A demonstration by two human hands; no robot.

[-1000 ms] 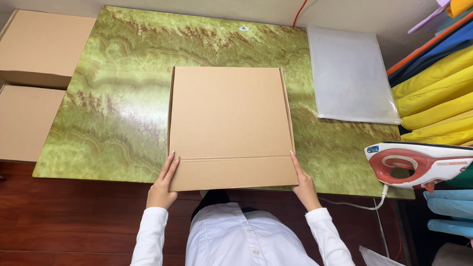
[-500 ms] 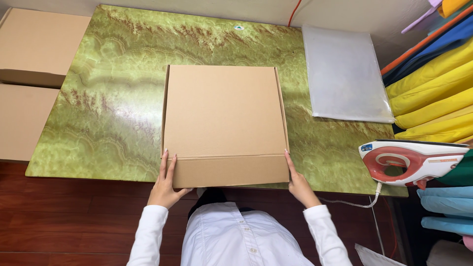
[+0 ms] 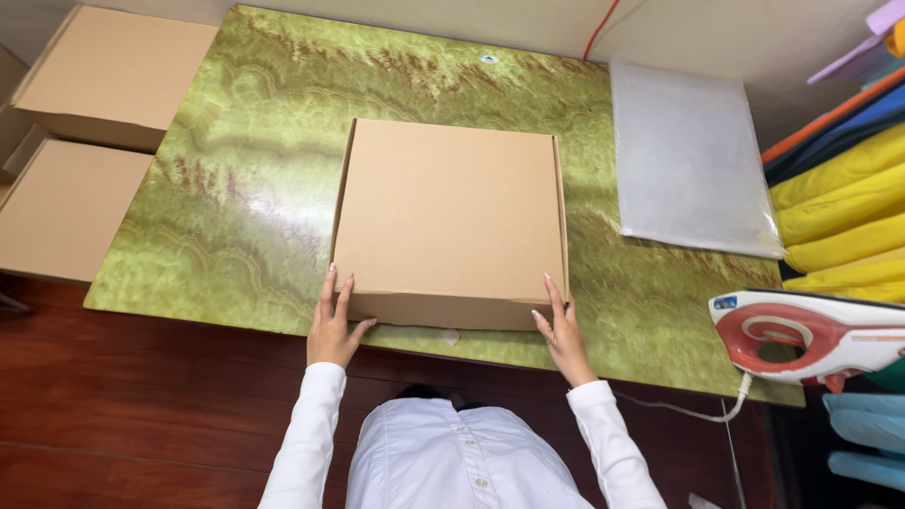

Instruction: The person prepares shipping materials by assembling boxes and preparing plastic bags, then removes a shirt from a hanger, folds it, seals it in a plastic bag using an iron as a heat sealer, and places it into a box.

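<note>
Two closed cardboard boxes (image 3: 90,141) are sitting at the far left, one behind the other, off the edge of the worktop (image 3: 236,198), whose green, marble-patterned top is looking smooth and glossy.

The left hand (image 3: 333,325) is lying with fingers stretched out and apart against the near left corner of the flat cardboard box (image 3: 451,212), the thumb spread below the front wall; it is touching, not clamping. The box is resting in the middle of the worktop, its near wall just inside the front edge. It is square, shallow, closed and matte tan, with crisp folded edges. It is probably light and fairly stiff, though the broad lid would likely give under pressure, so the corners and side walls are looking like the soundest places to take hold; on so slick a top it should slide easily.

The right hand (image 3: 563,332) is mirroring the left at the near right corner, fingers open and resting on the box.

Further right, a flat frosted plastic sleeve (image 3: 693,160) is lying on the worktop, then a red and white iron (image 3: 815,335) with its cord hanging, and folded yellow fabric (image 3: 844,212) stacked at the edge.
</note>
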